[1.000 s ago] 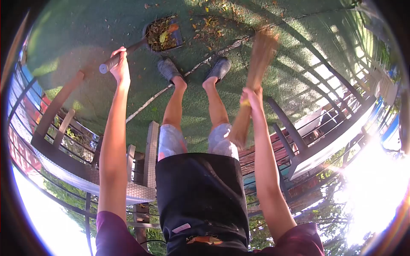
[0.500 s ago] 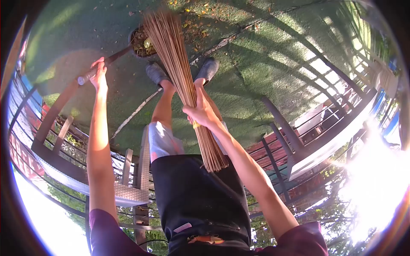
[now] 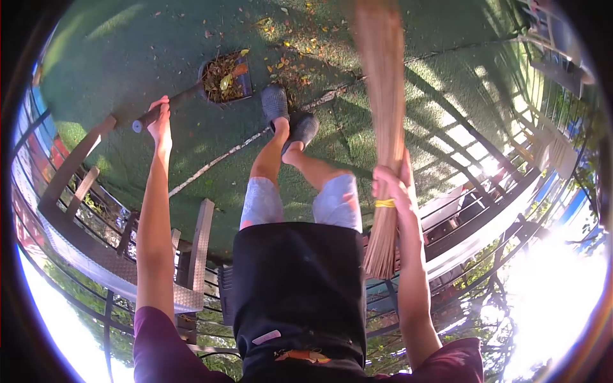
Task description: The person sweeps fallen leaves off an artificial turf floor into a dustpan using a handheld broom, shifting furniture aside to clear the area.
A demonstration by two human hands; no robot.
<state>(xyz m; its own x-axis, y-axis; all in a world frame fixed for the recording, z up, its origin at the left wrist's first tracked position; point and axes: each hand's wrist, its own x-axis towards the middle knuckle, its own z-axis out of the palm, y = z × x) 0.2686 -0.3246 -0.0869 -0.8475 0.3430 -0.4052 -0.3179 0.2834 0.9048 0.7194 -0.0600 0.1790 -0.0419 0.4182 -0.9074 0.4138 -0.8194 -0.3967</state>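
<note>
My left hand point(image 3: 161, 123) is wrapped round the end of the long handle of a dustpan point(image 3: 249, 86). Dry leaves and a larger yellow-green leaf point(image 3: 226, 82) fill the pan, which rests on the green ground left of my feet. On the right, my right hand point(image 3: 394, 185) grips a stick broom point(image 3: 382, 96) just above its yellow band point(image 3: 384, 203). The broom's long bristles point away from me, off the ground as far as I can tell, and their far tips run out of view. Scattered leaves point(image 3: 306, 48) lie between pan and broom.
My feet in grey clogs point(image 3: 274, 103) stand close together beside the pan. A pale crack line point(image 3: 223, 156) crosses the green ground point(image 3: 332, 147). Benches point(image 3: 96, 255) and metal railings curve along the left and right, with a white-edged bench point(image 3: 472, 236) at the right.
The broom has swung from over the pan to the right, its bristles now clear of it. My feet have moved closer together, and the pan is in full view again.
</note>
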